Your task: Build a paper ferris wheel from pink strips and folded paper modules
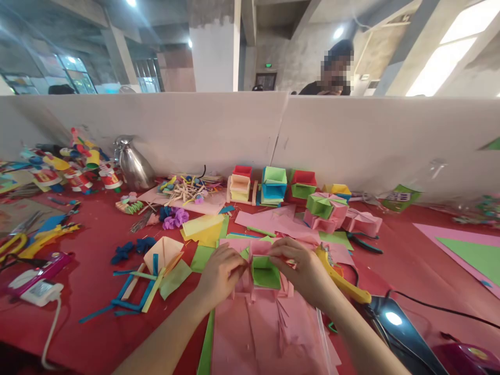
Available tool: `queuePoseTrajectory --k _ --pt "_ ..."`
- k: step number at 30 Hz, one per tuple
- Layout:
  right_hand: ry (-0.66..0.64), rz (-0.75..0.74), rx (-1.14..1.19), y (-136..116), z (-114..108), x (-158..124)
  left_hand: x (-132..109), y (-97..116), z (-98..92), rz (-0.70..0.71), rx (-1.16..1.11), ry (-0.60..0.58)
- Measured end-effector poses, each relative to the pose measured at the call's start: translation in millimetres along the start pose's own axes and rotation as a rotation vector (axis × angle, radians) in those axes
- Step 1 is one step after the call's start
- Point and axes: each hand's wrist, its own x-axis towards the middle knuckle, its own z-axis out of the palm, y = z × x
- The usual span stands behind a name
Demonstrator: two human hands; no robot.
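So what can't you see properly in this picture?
Head view:
Green paper box: underside, hidden by its own walls.
Person at the back: lower body, hidden by the white partition.
Steel jug: contents, hidden by its sides.
Green packet: printing too small and blurred.
Purple object: cut off by the bottom edge.

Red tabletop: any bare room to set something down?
Right: behind the black cable, between the dark curved-handled tool and the pink-and-green paper sheets. Front left: between the white charging cable and blue paper-strip frame. Crowded: around left hand and right hand at the green paper box.
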Motion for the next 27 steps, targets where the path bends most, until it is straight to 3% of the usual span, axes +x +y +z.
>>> queuePoseTrajectory --k 14,27 --pt "0.02 0.013 0.074 -4.4 0.3 3.0 -2.0 -4.6 -2.1 0.071 0.138 -0.083" --pt "0.021 0.003 0.113 -3.5 3.1 4.3 -6.8 -6.1 4.1 0.003 0.11 -0.023"
